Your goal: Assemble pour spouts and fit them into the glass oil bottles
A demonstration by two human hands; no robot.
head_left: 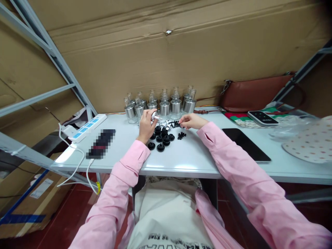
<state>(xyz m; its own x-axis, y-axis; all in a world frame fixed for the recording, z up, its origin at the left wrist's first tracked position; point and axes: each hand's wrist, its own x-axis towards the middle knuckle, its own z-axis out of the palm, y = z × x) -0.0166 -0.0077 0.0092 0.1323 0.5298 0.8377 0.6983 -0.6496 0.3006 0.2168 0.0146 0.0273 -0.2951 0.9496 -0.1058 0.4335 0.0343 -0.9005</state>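
1. Surroundings: on your white table (181, 162), a white power strip with blue sockets (89, 127) and a dark, pixelated item (101, 143) lie to your left; a flat black rectangular slab (245, 143), a brown leather bag (256, 93) and a white, black-faced device (263, 118) lie to your right.
2. Obstruction: clear glass bottles with silver metal jackets (164, 108) stand beyond your hands, before the brown cardboard sheet (145, 52); your left hand (147, 127) partly hides the work area.
3. Counts: two hands, one bag, one slab; six bottles in front, those behind overlapping; round, stepped black caps (166, 140) number about ten — some overlap.
4. Left hand: your fingers close on one small silver-and-white piece (154, 116), above the caps.
5. Right hand: your right hand (193, 121) brings its fingertips together at the small, elongated black pieces (174, 123) — whether it grips one, you cannot tell.
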